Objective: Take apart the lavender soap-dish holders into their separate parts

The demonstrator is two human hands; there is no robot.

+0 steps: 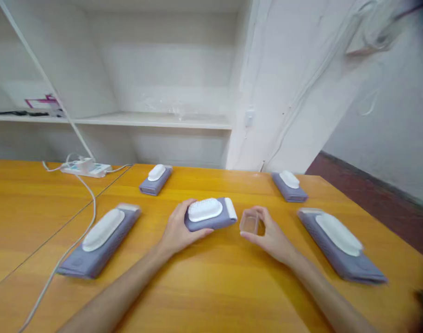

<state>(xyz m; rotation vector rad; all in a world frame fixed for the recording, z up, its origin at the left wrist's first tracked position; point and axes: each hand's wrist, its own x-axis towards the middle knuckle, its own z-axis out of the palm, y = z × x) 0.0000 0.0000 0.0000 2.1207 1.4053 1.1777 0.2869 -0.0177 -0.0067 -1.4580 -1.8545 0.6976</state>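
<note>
Forearms in close; left hand [178, 231] clamped round purple brush unit [209, 214], right hand [269, 236] pinching clear cap [250, 223] beside it. Mid-fitting, probably; called for careful alignment next.

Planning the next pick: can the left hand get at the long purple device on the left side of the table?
Probably yes: bare table lies between it and the left hand, which is gripping the small purple device.
</note>
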